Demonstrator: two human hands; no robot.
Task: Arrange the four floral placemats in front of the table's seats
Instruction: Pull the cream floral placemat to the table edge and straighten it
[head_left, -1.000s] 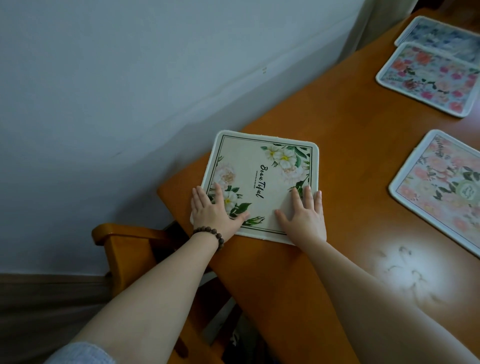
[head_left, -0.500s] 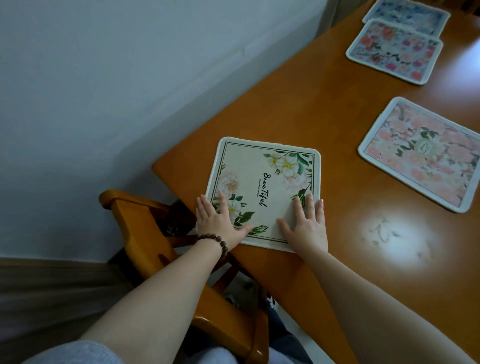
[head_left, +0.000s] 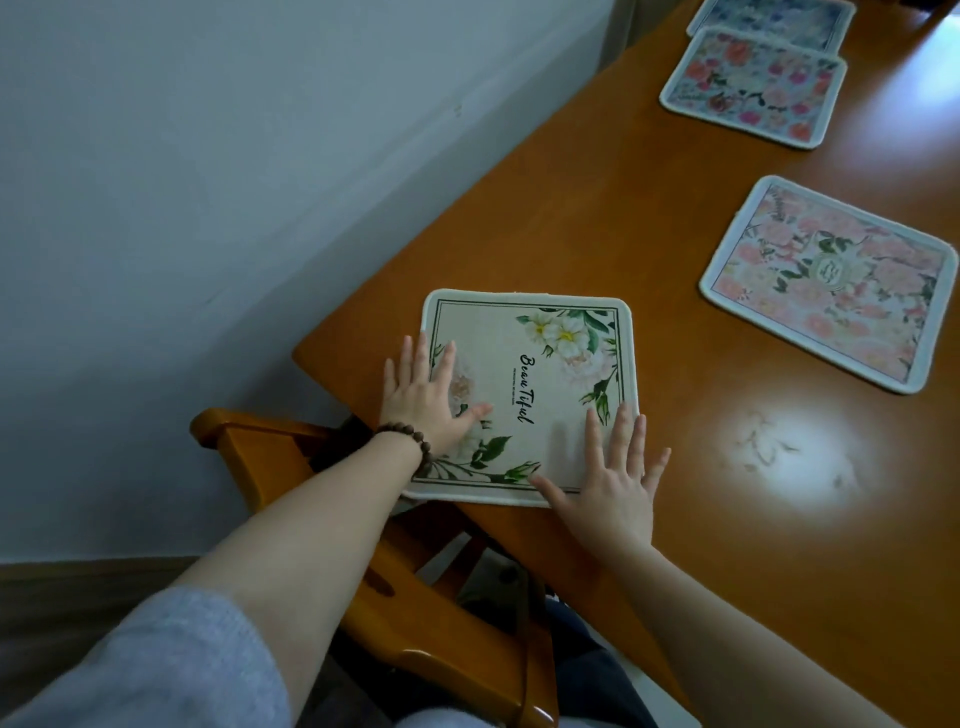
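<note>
With both palms lying flat on the cream placemat at the table corner | left hand and right hand are pressing, no grip, fingers straight | step: squaring it to the chair | next: lifting off, probably done.

Flat hands on cream placemat

cream rectangular fabric placemat: white blooms, green leaves, black script | pink rose-print placemat | red-and-pink floral placemat | blue floral placemat | orange-brown wooden table
</note>
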